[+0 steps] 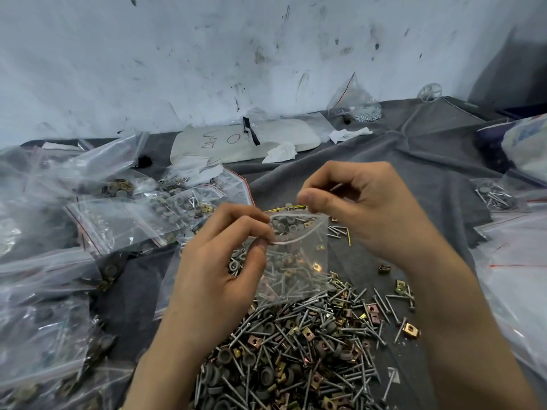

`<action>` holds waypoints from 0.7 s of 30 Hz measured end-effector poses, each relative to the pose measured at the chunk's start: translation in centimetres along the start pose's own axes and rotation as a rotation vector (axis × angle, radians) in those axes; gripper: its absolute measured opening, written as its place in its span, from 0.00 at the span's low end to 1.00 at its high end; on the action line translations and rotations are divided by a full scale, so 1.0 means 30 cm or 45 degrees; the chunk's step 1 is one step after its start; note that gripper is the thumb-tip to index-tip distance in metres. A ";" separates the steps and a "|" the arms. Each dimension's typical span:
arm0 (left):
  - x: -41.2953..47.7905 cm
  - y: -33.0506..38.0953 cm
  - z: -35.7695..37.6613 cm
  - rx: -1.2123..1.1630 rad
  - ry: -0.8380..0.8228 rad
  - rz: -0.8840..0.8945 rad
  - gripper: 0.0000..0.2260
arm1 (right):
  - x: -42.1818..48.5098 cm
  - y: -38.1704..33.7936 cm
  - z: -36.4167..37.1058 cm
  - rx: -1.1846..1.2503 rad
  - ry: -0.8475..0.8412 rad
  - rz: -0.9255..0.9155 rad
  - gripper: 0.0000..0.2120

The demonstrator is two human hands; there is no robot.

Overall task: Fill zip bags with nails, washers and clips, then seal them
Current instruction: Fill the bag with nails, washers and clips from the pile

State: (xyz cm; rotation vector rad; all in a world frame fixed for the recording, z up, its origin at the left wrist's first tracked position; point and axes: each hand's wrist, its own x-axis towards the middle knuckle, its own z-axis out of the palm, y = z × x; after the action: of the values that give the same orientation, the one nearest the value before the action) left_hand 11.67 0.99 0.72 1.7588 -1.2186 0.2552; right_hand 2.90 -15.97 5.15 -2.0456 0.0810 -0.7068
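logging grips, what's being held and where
The zip bag, by its open mouth: left hand pinches the left end, right hand the right end.

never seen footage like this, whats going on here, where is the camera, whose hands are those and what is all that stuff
There is no machine here: a person works with two bare hands, and the single picture comes from a wide-angle camera worn on their head, looking forward and down. The left hand and the right hand each pinch the rim of a small clear plastic zip bag, holding its mouth open. Under it, on a dark grey cloth, lies a loose pile of silver nails, grey round washers and brass-coloured clips. To the left lies a heap of clear zip bags, many holding the same parts. At the back, against the scuffed white wall, stands a clear bag of small silver parts.
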 end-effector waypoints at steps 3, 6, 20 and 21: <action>0.000 -0.004 -0.004 -0.003 0.005 -0.012 0.10 | 0.009 0.040 -0.005 0.061 0.091 0.037 0.07; -0.002 -0.010 -0.014 0.001 0.034 -0.035 0.09 | 0.033 0.130 -0.001 -0.021 0.127 0.253 0.07; -0.003 -0.023 -0.029 -0.014 0.070 -0.079 0.09 | 0.025 0.345 0.124 -0.640 -0.743 0.578 0.08; -0.003 -0.023 -0.029 -0.014 0.066 -0.082 0.09 | 0.023 0.348 0.123 -0.648 -0.751 0.569 0.09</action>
State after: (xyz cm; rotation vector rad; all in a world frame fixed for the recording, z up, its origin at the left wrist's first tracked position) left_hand 12.46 1.77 0.72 1.7681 -1.1229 0.2545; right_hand 7.63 -19.19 -4.35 -2.5142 0.3929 0.2335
